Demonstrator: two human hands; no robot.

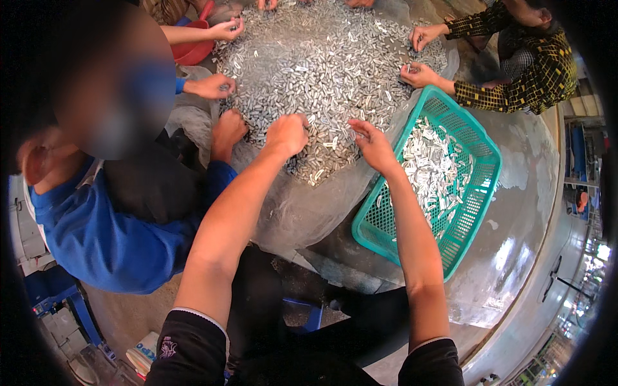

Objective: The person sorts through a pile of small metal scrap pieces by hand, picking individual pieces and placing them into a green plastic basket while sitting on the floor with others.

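Note:
A wide heap of small, oblong, grey metallic-looking pieces (328,83) is spread on a clear plastic sheet (302,212) in front of me. My left hand (288,135) is at the near side of the heap with its fingers curled closed; whatever they hold is hidden. A short way to its right, my right hand (373,147) hovers over the heap's near right edge. Its thumb and fingers are apart, and I see nothing held between them. Beside my right forearm stands a green plastic basket (481,154), with many paler pieces of similar shape inside (430,164).
A person in a blue top (116,238) sits close at my left, one hand (228,128) by the heap. Across at right, a person in a black-and-yellow patterned top (534,77) reaches in with both hands. Other hands and a red bowl (192,50) are at far left.

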